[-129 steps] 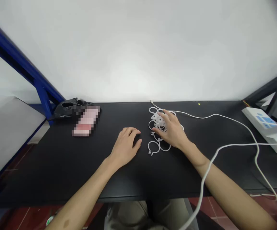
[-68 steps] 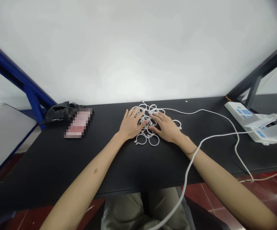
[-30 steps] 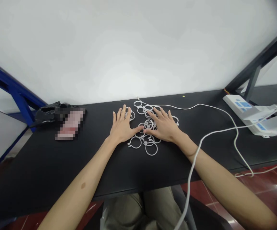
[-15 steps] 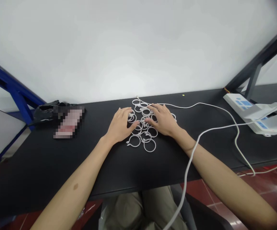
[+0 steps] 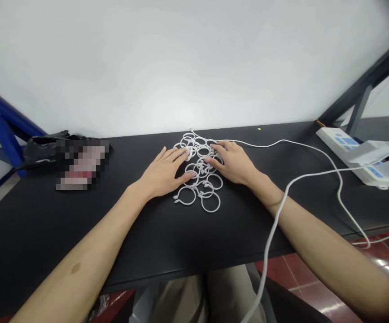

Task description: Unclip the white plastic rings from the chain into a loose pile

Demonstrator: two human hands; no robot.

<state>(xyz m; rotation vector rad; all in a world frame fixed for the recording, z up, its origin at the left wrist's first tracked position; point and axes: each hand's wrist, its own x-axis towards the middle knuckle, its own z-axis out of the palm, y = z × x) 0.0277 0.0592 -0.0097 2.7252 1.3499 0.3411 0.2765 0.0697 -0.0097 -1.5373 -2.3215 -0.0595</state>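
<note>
A loose heap of white rings with small clip ends (image 5: pixel 211 202) lies on the black table (image 5: pixel 181 240). My left hand (image 5: pixel 163 174) rests at the heap's left side, fingers spread, its fingertips and thumb touching some rings. On the right side, my right hand (image 5: pixel 235 162) lies with fingers apart, thumb and fingertips over the rings. Neither hand has a ring lifted. Parts of the heap are hidden under the fingers.
A white cable (image 5: pixel 283 197) runs across my right forearm, and a thinner one trails behind the heap. White devices with blue labels (image 5: pixel 359 157) stand at right. At left lie a pixelated flat object (image 5: pixel 83 166) and a black plastic bag (image 5: pixel 46 146). A wall (image 5: pixel 181 67) is behind.
My left hand has shifted left and its fingers are spread wider. Several rings at the back now sit nearer the left hand's fingertips. My right hand stays beside the heap.
</note>
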